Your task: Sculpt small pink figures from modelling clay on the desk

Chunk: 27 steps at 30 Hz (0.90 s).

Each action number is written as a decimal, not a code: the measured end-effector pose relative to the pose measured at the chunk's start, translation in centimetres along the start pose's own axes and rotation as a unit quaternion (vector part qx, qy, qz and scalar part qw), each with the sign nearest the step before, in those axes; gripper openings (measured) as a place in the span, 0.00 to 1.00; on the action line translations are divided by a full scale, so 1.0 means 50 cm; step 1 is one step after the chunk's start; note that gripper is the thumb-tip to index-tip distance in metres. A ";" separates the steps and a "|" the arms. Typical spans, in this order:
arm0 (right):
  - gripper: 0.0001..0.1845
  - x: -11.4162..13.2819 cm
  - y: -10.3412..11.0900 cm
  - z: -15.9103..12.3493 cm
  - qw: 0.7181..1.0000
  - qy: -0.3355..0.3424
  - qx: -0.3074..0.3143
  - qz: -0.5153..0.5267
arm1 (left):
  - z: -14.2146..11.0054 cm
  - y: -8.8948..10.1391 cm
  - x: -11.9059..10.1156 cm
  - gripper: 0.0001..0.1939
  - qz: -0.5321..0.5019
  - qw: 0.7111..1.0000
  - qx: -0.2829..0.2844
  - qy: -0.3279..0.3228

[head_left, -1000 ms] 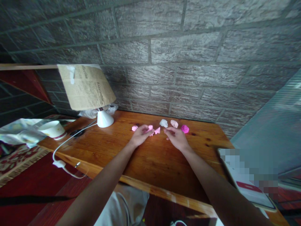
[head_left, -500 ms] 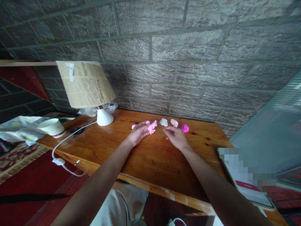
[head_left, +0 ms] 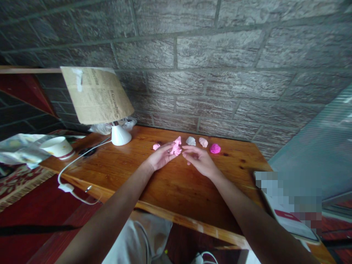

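My left hand [head_left: 161, 157] is lifted a little over the wooden table [head_left: 176, 183], palm turned up, fingers curled under several small light pink clay pieces [head_left: 176, 147]. My right hand [head_left: 198, 159] is close beside it, fingers slightly bent and apart, fingertips reaching toward those pieces; nothing shows in it. On the table behind the hands lie a small pink lump [head_left: 156, 146], a white lump [head_left: 190, 140], a peach lump [head_left: 203, 142] and a bright magenta lump [head_left: 215, 148].
A white lamp base [head_left: 120, 135] with a newspaper shade [head_left: 96, 94] stands at the back left, its white cable [head_left: 72, 172] trailing off the table edge. A paper cup [head_left: 57, 147] sits far left. A booklet [head_left: 291, 216] lies at the right. A brick wall backs the table.
My left hand gathered the light pink pieces off the table, turned palm up and rose slightly. My right hand moved left toward it.
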State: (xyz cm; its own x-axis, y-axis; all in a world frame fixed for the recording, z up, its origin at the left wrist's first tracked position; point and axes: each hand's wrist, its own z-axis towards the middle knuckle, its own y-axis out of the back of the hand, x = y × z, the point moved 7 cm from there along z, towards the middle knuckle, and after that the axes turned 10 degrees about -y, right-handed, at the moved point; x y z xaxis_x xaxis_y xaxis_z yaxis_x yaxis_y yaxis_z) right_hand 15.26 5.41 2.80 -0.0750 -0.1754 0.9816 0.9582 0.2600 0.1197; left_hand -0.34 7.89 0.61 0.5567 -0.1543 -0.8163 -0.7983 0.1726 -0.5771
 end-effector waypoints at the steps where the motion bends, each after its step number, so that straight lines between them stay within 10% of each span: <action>1: 0.21 0.002 -0.002 0.000 1.000 0.006 0.003 -0.001 | -0.001 -0.001 0.001 0.06 -0.001 1.000 0.002 0.004; 27: 0.16 0.010 -0.002 -0.007 0.997 0.040 -0.042 -0.048 | -0.006 -0.006 0.008 0.13 0.042 0.998 0.037 -0.012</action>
State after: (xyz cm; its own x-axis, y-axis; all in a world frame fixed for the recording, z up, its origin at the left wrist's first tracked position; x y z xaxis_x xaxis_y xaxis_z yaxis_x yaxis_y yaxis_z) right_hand 15.23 4.98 3.20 -0.1492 -0.2717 0.9507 0.9676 0.1581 0.1971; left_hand 0.06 7.48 0.49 0.4940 -0.1124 -0.8622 -0.8239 0.2563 -0.5055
